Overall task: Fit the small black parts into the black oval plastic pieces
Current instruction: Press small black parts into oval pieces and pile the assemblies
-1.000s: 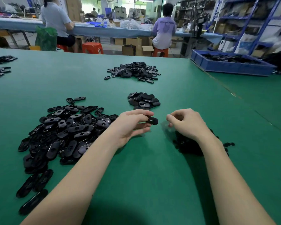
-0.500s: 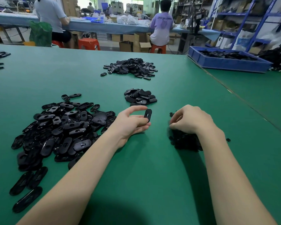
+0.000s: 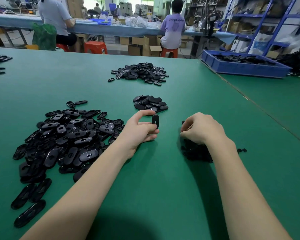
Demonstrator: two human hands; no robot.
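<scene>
Green matte surface (image 3: 163, 187) carries everything. Big loose pile of black oval plastic pieces (image 3: 68, 139) sits near-left; a smaller far pile (image 3: 140, 72) sits centre-far; a compact stack of ovals (image 3: 150, 103) lies just beyond the hands, probably the done ones. Heap of small black parts (image 3: 196, 151) lies near-right, mostly hidden under the right wrist.

Left hand (image 3: 137, 132) holds one black oval piece (image 3: 155, 121) upright, pinched between thumb and fingers, slot facing camera, just above the surface. Right hand (image 3: 201, 129) is over the small-parts heap, fingers curled down into it; can't tell whether they've got a part yet.

Step in hand, by my read: picking an insert while the oval waits.

Next move needs: one part singled out, oriented to the slot, brought left to the oval, pressed in until seated. Left grip must stay firm against the push.
</scene>
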